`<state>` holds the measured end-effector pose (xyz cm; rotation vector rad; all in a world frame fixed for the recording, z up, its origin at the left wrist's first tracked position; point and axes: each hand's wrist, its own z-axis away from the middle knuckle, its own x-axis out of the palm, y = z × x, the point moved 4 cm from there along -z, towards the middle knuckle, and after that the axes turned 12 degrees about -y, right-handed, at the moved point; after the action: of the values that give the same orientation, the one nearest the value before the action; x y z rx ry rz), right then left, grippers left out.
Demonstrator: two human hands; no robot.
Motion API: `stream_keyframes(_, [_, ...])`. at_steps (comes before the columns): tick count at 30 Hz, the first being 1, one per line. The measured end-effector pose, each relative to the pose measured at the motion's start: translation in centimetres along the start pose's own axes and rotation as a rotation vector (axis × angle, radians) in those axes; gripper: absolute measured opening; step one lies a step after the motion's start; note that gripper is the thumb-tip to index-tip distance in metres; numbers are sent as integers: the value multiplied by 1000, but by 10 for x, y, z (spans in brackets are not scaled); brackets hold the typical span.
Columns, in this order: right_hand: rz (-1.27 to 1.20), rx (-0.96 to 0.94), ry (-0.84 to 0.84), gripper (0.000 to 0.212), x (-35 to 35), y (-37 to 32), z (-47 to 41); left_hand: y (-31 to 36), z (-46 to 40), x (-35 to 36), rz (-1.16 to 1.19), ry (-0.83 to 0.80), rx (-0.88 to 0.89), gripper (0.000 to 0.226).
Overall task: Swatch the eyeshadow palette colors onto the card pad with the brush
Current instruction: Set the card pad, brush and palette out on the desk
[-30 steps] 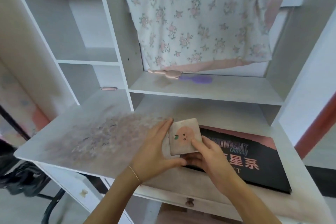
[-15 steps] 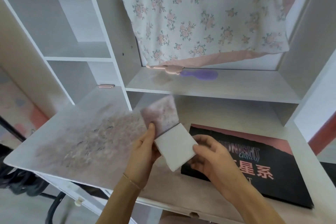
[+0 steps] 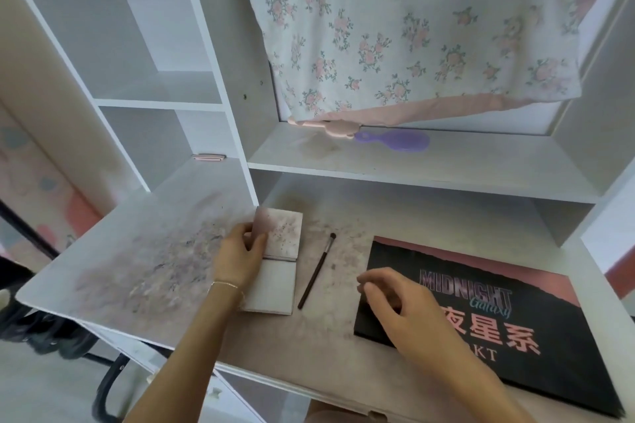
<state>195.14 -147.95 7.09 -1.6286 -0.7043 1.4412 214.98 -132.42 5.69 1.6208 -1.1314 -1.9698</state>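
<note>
Nearest, the right hand (image 3: pixel 402 306) hangs over the left end of the closed black palette (image 3: pixel 498 326), fingers loosely curled and holding nothing; whether its fingertips touch the lid cannot be told. The palette lies flat at the right of the desk (image 3: pixel 137 268), its lid printed with "MIDNIGHT Galaxy" and large pink characters, a pink band along its far edge. Left of it, apart from both hands, the brush (image 3: pixel 316 271) lies on the desk with its dark handle towards the person and its bristles pointing away, just beside the pad's right edge. The pad (image 3: pixel 275 280) lies open on the desk: a blank white sheet on the near half, and a flipped-back leaf on the far half, smudged with pinkish powder and dark specks. The left hand (image 3: pixel 240 251) rests on the pad's left side, its thumb and fingers pinching a blurred, half-raised leaf near the fold; a thin bracelet (image 3: pixel 225 284) circles the wrist. The desk around the pad and out to the left is dusted with grey-pink powder stains. Farther back, on the shelf (image 3: pixel 446 165) above the desk, a purple hairbrush (image 3: pixel 395 141) lies next to a pink object (image 3: pixel 330 127) whose kind is unclear. Behind them hangs a floral cloth (image 3: pixel 412 27) with a pink hem. On the left ledge sits a small pink clip (image 3: pixel 208 157).
</note>
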Motion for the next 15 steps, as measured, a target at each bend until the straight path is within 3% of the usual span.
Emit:
stream_keyframes(6, [233, -54, 59, 19, -6, 7, -2, -7, -5, 13, -324, 11, -22, 38])
stream_keyframes(10, [328, -69, 24, 21, -6, 10, -2, 3, -1, 8, -252, 48, -2, 39])
stream_keyframes(12, [381, -62, -1, 25, -7, 11, 1, 14, 9, 2, -244, 127, 93, 35])
stream_keyframes(15, [537, -6, -52, 55, -10, 18, 10, 36, 35, 0, -195, 201, 308, 29])
